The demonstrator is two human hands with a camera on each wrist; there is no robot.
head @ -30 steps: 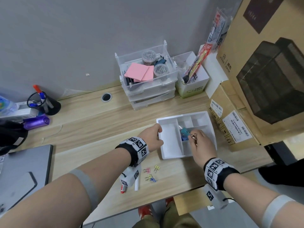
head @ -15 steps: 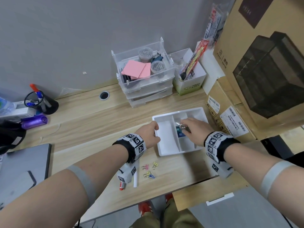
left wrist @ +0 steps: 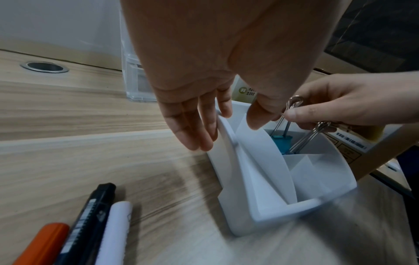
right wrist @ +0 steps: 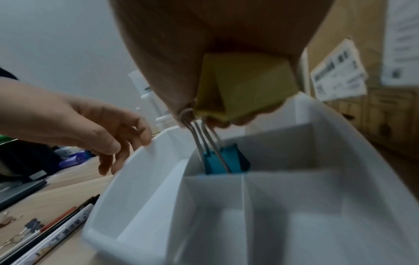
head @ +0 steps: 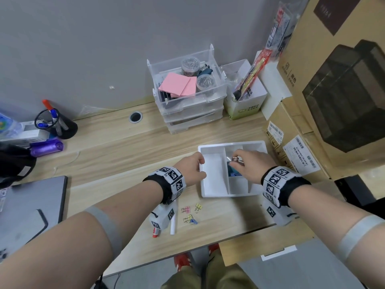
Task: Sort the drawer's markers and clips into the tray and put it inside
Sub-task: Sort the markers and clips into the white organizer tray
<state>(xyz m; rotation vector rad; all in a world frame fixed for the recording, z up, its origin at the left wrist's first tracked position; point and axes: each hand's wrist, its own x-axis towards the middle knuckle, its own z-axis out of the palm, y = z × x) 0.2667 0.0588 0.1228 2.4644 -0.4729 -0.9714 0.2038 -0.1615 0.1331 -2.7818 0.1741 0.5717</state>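
Observation:
A white divided tray (head: pixel 214 190) lies on the desk. My left hand (head: pixel 201 167) pinches its left rim, thumb (left wrist: pixel 258 116) inside and fingers (left wrist: pixel 199 129) outside. My right hand (head: pixel 236 160) hovers over the tray's middle compartment, pinching the wire handles of a blue binder clip (right wrist: pixel 226 159) that hangs down into it. A yellow binder clip (right wrist: pixel 247 89) sits in the same palm. Several small clips (head: pixel 190 219) lie on the desk in front of the tray. Under my left wrist lie markers: one orange-capped (left wrist: pixel 43 242), one black (left wrist: pixel 90 215), one white (left wrist: pixel 115 231).
Clear stacked drawers (head: pixel 187 101) with pink notes stand at the back, beside a white box (head: pixel 245 101). Cardboard boxes (head: pixel 302 155) crowd the tray's right side. A laptop (head: pixel 27 205) and pen cup (head: pixel 56 124) sit left. An open wooden drawer (head: pixel 266 243) juts out below the desk edge.
My right hand has moved farther over the tray with the clips, and the blue clip now hangs lower in the middle compartment. My left hand has kept its hold on the rim.

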